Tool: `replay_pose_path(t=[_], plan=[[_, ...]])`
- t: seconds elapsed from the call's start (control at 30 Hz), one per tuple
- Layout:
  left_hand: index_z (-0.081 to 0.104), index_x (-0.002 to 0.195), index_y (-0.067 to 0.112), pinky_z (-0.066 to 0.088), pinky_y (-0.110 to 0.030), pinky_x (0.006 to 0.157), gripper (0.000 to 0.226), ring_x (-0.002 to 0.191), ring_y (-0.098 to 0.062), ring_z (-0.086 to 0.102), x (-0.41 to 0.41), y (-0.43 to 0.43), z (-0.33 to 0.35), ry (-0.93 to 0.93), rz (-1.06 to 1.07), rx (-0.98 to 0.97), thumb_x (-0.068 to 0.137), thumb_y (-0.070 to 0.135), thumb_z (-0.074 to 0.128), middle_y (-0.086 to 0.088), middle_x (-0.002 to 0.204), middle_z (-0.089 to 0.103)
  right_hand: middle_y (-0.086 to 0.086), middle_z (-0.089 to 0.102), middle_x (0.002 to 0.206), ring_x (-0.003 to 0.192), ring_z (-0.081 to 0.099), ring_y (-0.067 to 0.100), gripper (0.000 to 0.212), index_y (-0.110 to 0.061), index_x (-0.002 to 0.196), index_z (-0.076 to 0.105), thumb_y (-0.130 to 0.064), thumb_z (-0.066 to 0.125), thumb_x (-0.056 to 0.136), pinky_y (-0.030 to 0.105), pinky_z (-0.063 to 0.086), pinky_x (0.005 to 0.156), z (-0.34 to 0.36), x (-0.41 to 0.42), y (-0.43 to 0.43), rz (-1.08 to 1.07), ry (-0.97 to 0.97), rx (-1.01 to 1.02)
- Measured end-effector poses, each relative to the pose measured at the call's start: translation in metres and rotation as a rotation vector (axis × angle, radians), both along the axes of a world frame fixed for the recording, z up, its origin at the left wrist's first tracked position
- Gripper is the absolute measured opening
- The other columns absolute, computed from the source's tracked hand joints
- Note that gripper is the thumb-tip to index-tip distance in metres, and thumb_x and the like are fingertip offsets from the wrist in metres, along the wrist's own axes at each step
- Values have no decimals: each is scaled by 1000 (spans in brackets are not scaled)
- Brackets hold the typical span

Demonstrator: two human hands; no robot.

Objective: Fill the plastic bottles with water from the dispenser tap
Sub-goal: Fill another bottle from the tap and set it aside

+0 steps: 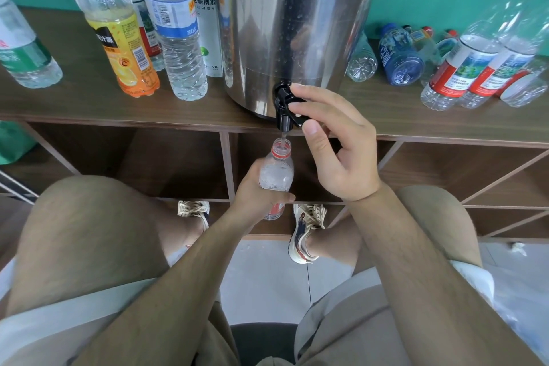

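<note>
Centre of frame: left hand (255, 187) grips the open bottle (277, 172) round its body, fingers + thumb curled on it, mouth right under the tap (286, 110) at the base of the dispenser (291, 24). Right hand (335, 142) pinches the black tap lever btw forefinger on top and thumb at its tip; other fingers loosely curled, holding nothing. A thin stream (283, 137) runs from the spout into the neck.

To do this well, imo: hold the mouth centred under the spout, bottle upright and close enough that the stream can't miss. The neck is narrow, so little margin. Watch the level near the shoulder and ease the lever off before water reaches the neck. Don't squeeze the thin plastic, or it may slosh over.

Hard to tell: water level. Clear plastic w/ glare, and the lower half is hidden behind the left hand. Dispenser top is cut off at the upper edge. Standing bottles (175, 24) upper left look full-ish, lying bottles (401, 53) upper right on the counter (89, 104) look empty; can't be sure. No cap for the bottle in view.
</note>
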State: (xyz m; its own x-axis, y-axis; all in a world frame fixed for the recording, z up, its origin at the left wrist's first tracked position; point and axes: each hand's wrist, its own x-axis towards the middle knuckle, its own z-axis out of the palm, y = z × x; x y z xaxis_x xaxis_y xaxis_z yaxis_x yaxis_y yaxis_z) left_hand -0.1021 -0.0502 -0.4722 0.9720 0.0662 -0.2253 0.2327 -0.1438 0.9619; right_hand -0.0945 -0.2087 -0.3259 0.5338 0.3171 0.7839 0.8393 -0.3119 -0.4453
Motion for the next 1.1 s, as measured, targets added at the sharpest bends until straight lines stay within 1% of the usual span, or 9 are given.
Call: replay_pose_path(t=[0.1,0.13,0.27,0.47,0.6,0.7,0.83,1.0,1.1], plan=[[47,135,40,54,-36,94,89,118,-19,60,1,0,-1,-1,-6,10,65,19,97,11,125,60,16,67,138,129,65,23,26,3,119,74,-4,55,103,32,54,92,0,0,0,-2,0,-4],[47,135,40,53,-37,96,89,118,-20,59,1,1,-1,-1,-7,13,65,19,97,11,125,60,16,66,138,130,65,23,26,3,119,74,-4,55,103,33,55,93,0,0,0,-1,1,-3],[44,134,42,52,-32,91,89,116,-18,59,2,0,-2,1,-4,38,66,21,98,13,124,59,17,66,139,129,65,24,26,3,120,73,-5,54,104,33,55,94,-1,-1,1,1,14,4],[45,133,42,49,-25,81,89,114,-16,60,3,-1,-3,-2,-5,45,65,23,98,15,122,60,17,65,140,133,62,24,26,3,122,72,-4,54,104,39,56,97,-3,1,-1,9,13,-6],[47,133,41,49,-24,80,88,114,-16,61,2,0,-2,-1,1,13,64,21,98,14,123,61,20,60,147,140,57,28,30,3,128,69,-2,51,105,53,52,108,-6,4,1,30,-5,-32],[47,133,41,47,-21,76,88,113,-15,60,1,0,-1,-2,-2,16,65,19,97,14,122,61,18,59,150,139,58,23,33,0,133,67,-2,49,105,49,48,110,-5,5,1,19,-33,-75],[46,135,39,47,-22,77,88,113,-14,60,0,0,0,2,-2,19,66,18,97,13,123,60,16,61,148,135,61,20,32,-1,130,69,-3,48,106,40,45,109,-4,6,1,8,-38,-86],[46,136,37,50,-32,90,88,116,-17,59,1,-1,0,1,-11,39,67,17,97,10,124,60,14,61,148,134,60,17,32,-3,130,69,-7,47,108,42,47,109,-6,6,1,-3,-37,-80],[46,135,37,49,-30,90,88,116,-17,59,2,0,-1,4,-13,44,67,18,97,11,124,60,13,61,149,136,59,18,32,-3,132,68,-8,46,109,43,47,111,-9,7,3,6,-27,-60]])
